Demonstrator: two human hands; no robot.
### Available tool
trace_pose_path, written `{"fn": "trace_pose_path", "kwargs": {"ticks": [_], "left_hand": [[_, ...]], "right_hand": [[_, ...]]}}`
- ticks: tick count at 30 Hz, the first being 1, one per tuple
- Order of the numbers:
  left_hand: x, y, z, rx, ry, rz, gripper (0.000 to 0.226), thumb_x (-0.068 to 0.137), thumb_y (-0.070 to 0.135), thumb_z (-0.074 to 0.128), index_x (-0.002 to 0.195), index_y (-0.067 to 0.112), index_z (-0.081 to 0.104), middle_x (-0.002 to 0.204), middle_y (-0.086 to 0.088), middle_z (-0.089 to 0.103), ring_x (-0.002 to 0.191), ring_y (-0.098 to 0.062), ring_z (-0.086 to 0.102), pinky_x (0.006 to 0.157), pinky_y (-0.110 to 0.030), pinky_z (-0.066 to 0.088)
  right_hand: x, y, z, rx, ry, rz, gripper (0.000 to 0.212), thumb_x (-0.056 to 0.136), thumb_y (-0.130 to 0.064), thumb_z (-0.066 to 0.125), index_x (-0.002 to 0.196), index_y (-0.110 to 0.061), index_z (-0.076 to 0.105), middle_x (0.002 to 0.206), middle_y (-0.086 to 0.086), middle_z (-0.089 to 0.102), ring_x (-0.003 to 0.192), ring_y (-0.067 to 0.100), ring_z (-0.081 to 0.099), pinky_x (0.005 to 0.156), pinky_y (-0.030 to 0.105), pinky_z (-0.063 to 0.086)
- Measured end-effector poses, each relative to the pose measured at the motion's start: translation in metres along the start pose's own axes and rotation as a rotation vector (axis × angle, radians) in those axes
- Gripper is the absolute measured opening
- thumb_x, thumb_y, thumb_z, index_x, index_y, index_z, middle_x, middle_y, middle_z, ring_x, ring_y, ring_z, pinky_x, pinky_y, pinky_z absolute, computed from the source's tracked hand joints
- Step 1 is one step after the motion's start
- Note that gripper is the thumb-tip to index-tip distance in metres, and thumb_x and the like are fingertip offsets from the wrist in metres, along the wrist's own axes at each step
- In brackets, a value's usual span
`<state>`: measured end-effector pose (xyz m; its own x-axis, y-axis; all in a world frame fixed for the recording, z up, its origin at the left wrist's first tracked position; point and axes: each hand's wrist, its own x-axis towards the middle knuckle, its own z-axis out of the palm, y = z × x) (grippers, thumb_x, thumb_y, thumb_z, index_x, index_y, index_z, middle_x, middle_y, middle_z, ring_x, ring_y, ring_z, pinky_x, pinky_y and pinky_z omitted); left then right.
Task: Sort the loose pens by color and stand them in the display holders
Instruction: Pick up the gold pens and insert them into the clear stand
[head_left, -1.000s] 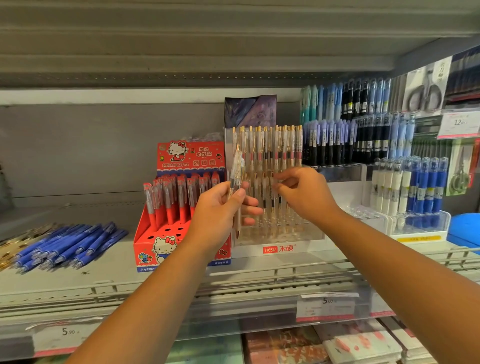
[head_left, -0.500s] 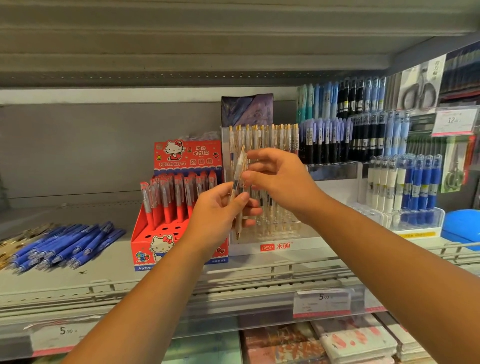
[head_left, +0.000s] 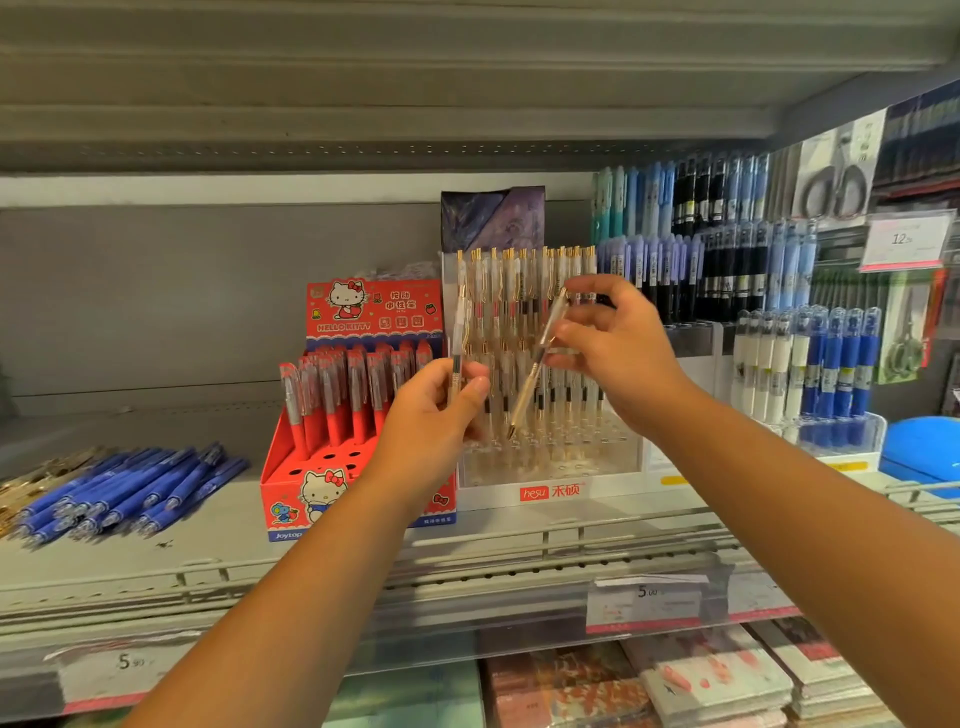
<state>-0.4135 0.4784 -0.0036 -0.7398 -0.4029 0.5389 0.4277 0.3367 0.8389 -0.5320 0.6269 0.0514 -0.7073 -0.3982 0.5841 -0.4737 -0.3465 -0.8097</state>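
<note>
My left hand (head_left: 434, 410) grips an upright clear pen with gold trim (head_left: 458, 332) in front of the clear acrylic display holder (head_left: 550, 467), which is full of matching clear-and-gold pens. My right hand (head_left: 618, 353) pinches a second clear gold pen (head_left: 537, 364), tilted with its tip down over the holder's front rows. A pile of loose blue pens (head_left: 130, 488) lies on the shelf at the left, with some gold pens (head_left: 31, 478) beside it.
A red Hello Kitty box (head_left: 363, 322) of red pens stands left of the acrylic holder. Tiered racks of blue, black and white pens (head_left: 779, 291) fill the right. A wire rail (head_left: 571, 535) and price tags edge the shelf front. Notebooks lie on the shelf below.
My right hand took one pen from the bunch in my left hand and carried it right, tilted over the holder. My left hand stayed roughly in place with its pen.
</note>
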Motion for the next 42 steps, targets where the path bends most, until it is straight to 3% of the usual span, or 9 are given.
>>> {"fn": "trace_pose_path", "kwargs": {"ticks": [5,17,20,22,25,30,33,37,42], "left_hand": [[0.0,0.006,0.002,-0.083,0.038,-0.091,0.023,0.092,0.039,0.052,0.079,0.032,0.07,0.065,0.005,0.048,0.058,-0.013,0.042,0.059,-0.033,0.039],[-0.007,0.014,0.0,0.017,0.011,-0.075,0.027,0.102,0.023,0.049,0.119,0.029,0.069,0.063,0.019,0.058,0.065,-0.004,0.051,0.067,-0.016,0.043],[-0.009,0.016,0.001,0.031,0.003,-0.057,0.031,0.101,0.022,0.051,0.129,0.025,0.065,0.102,0.01,0.069,0.091,-0.012,0.065,0.073,-0.013,0.047],[-0.009,0.016,0.002,0.073,0.006,-0.036,0.031,0.1,0.022,0.053,0.13,0.024,0.064,0.104,0.004,0.072,0.097,-0.006,0.065,0.075,-0.009,0.049],[-0.008,0.015,0.001,0.074,0.027,-0.027,0.028,0.098,0.02,0.057,0.124,0.024,0.067,0.09,0.013,0.07,0.076,0.003,0.063,0.071,-0.015,0.052],[-0.006,0.013,0.001,0.058,0.043,-0.075,0.03,0.093,0.015,0.065,0.123,0.016,0.067,0.104,-0.001,0.074,0.096,-0.014,0.071,0.083,-0.028,0.058],[-0.007,0.012,0.002,0.028,0.042,-0.107,0.028,0.09,0.01,0.069,0.118,0.014,0.069,0.104,-0.005,0.074,0.095,-0.021,0.072,0.084,-0.04,0.059],[-0.009,0.014,0.006,0.116,0.039,-0.033,0.022,0.087,0.007,0.071,0.101,0.024,0.068,0.095,-0.006,0.073,0.079,-0.013,0.074,0.065,-0.024,0.059],[-0.007,0.018,0.024,0.294,0.025,0.098,0.021,0.087,0.009,0.072,0.106,0.019,0.07,0.09,0.002,0.073,0.076,-0.005,0.071,0.071,-0.022,0.059]], "right_hand": [[0.011,0.005,-0.017,-0.04,0.13,-0.046,0.037,0.09,0.008,0.06,0.104,-0.026,0.056,0.091,0.005,0.068,0.078,0.017,0.072,0.062,0.028,0.059],[0.009,0.034,-0.018,-0.36,0.013,-0.098,0.053,0.088,0.019,0.047,0.109,-0.029,0.058,0.103,0.006,0.065,0.091,0.019,0.067,0.068,0.032,0.062],[0.008,0.041,-0.017,-0.525,-0.043,-0.134,0.051,0.087,0.016,0.051,0.11,-0.029,0.058,0.1,-0.005,0.062,0.089,0.014,0.066,0.068,0.03,0.062],[0.008,0.045,-0.016,-0.583,-0.055,-0.134,0.052,0.086,0.015,0.052,0.11,-0.031,0.058,0.097,-0.006,0.061,0.088,0.013,0.066,0.068,0.03,0.061],[0.009,0.048,-0.017,-0.618,-0.053,-0.13,0.052,0.086,0.012,0.051,0.109,-0.035,0.055,0.093,-0.005,0.062,0.086,0.012,0.065,0.068,0.029,0.061],[0.008,0.05,-0.019,-0.708,-0.062,-0.172,0.047,0.089,0.005,0.053,0.11,-0.037,0.053,0.091,-0.011,0.061,0.078,0.006,0.062,0.051,0.011,0.047],[0.004,0.046,-0.016,-0.804,0.021,-0.265,0.035,0.089,-0.005,0.06,0.115,-0.029,0.059,0.103,-0.005,0.058,0.083,0.005,0.058,0.067,0.014,0.047],[-0.006,0.024,-0.008,-0.482,0.0,-0.312,0.021,0.091,-0.019,0.065,0.111,-0.025,0.06,0.103,-0.006,0.063,0.091,0.006,0.061,0.074,0.021,0.051],[-0.019,0.002,-0.001,-0.148,-0.179,-0.23,0.022,0.086,-0.011,0.073,0.102,-0.019,0.06,0.095,0.005,0.066,0.081,0.019,0.07,0.066,0.03,0.06]]}}
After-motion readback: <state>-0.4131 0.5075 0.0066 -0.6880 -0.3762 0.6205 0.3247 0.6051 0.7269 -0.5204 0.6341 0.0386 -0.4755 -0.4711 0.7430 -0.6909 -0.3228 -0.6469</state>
